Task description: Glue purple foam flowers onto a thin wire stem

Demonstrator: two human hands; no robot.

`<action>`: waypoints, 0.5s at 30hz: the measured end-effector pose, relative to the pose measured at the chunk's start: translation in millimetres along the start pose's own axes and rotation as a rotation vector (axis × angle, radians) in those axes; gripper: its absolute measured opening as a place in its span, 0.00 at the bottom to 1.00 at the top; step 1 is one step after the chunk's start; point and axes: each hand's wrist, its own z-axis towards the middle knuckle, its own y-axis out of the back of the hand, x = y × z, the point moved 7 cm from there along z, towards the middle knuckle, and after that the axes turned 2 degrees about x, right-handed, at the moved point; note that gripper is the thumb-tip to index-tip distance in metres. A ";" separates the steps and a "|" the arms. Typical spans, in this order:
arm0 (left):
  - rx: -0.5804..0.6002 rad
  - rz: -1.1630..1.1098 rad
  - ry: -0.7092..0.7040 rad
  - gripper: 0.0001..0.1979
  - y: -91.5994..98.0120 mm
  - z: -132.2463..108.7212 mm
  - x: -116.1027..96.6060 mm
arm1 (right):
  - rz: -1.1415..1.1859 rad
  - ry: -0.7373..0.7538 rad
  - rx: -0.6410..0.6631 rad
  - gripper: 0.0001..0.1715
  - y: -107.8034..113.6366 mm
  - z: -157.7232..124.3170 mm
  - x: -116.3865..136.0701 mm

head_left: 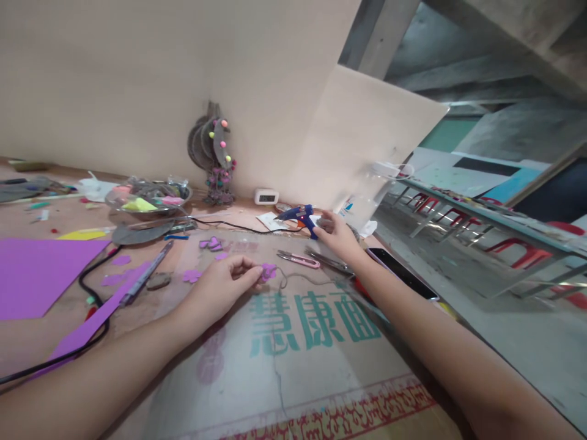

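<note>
My left hand point(232, 278) pinches a small purple flower point(268, 273) at its fingertips, low over the printed sheet. A thin grey cord point(305, 277) curls away to the right of the flower. At the back, my right hand point(335, 232) is at the blue glue gun point(296, 214), its fingers around the handle end; a small red light shows on the gun. The gun's nozzle points left over a white paper piece point(271, 222). More purple flower pieces point(191, 276) lie left of my left hand.
Pink-handled snips point(298, 259), dark scissors point(330, 263) and a phone point(403, 274) lie toward the right. A purple sheet point(46, 275), a pen point(147, 273) and a filled bowl point(149, 198) are at left. Behind stand a white clock point(266, 196) and a pompom-decorated grey piece point(211, 150).
</note>
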 end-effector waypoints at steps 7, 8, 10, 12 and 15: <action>-0.011 0.019 0.000 0.11 1.1 1.0 1.0 | -0.127 -0.055 0.149 0.20 -32.9 36.4 -7.7; -0.012 0.021 0.000 0.10 1.4 1.3 1.7 | -0.143 -0.064 0.146 0.19 -34.6 38.8 -7.0; -0.013 0.020 -0.001 0.10 1.9 1.8 3.1 | -0.162 -0.080 0.131 0.16 -33.8 41.1 -5.8; -0.010 0.014 -0.006 0.10 1.8 2.3 3.9 | -0.161 -0.105 0.121 0.12 -28.1 39.9 -5.7; -0.009 0.012 -0.006 0.10 1.7 2.5 4.7 | -0.116 -0.157 0.140 0.11 -15.3 30.6 -4.6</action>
